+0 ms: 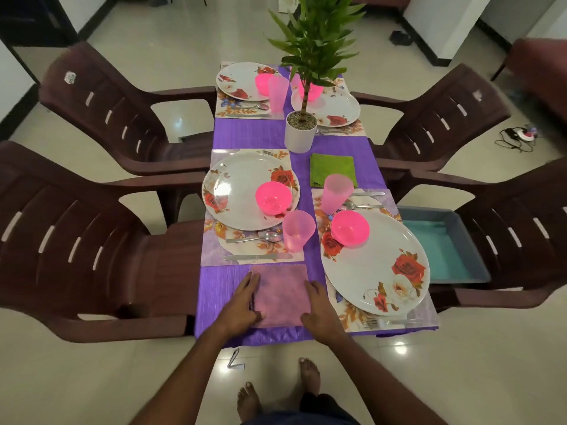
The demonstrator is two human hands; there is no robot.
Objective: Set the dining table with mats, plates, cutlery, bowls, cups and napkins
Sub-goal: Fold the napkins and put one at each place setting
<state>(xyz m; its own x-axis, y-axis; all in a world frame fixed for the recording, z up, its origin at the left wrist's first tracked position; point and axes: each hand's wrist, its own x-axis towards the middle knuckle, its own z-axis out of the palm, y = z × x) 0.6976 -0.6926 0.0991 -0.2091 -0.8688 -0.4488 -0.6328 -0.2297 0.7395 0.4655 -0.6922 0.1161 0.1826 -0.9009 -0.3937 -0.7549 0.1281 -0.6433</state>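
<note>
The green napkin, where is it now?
In the head view, the green napkin lies right of centre on the purple cloth, between the white plant pot and a pink cup.

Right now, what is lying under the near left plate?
Under the near left plate lies a floral mat. A spoon and a knife rest on the mat's bare part. The mat's middle is covered.

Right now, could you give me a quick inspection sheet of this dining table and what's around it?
Surface: table under a purple cloth.
Job's things: four floral mats with plates, pink bowls, cups, cutlery; green napkin laid; pink napkin at the near edge.
Clutter: potted plant mid-table.
Hands: left hand and right hand rest on the pink napkin's sides.
Cables: tangled cord on the floor.
Surroundings: four brown chairs, grey bin on one.
</note>
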